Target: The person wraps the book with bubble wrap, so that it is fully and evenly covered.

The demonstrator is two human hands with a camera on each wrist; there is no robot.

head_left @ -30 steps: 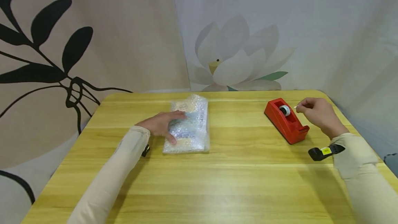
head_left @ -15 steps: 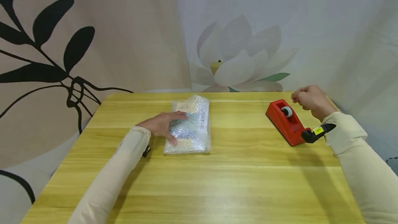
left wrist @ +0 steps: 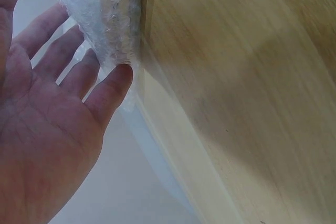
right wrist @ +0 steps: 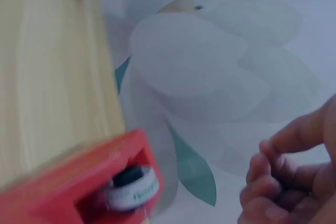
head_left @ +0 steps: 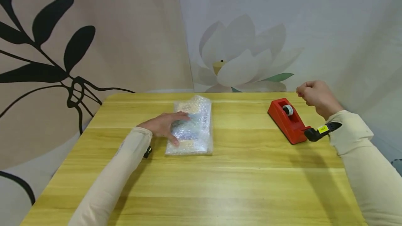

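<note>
A flat package in bubble wrap [head_left: 201, 132] lies on the table left of centre. My left hand [head_left: 161, 125] rests on its left side with fingers spread; the left wrist view shows the fingertips at the bubble wrap's edge. At the right stands a red tape dispenser [head_left: 296, 132] with a small tape roll [head_left: 288, 110] in it. Behind and to the right of the dispenser, my right hand [head_left: 318, 97] is raised, thumb and index fingertips pinched together. The bit of tape seen there earlier is too fine to make out now.
A wooden table [head_left: 232, 187] reaches back to a hanging cloth [head_left: 141, 37] printed with leaves and a lotus. A dark wrist camera [head_left: 315, 134] on the right sleeve overlaps the dispenser's front end in the head view.
My right hand has moved up and back from beside the tape roll, fingertips still together. The small white bit at them no longer shows. My left hand and the package have stayed put.
</note>
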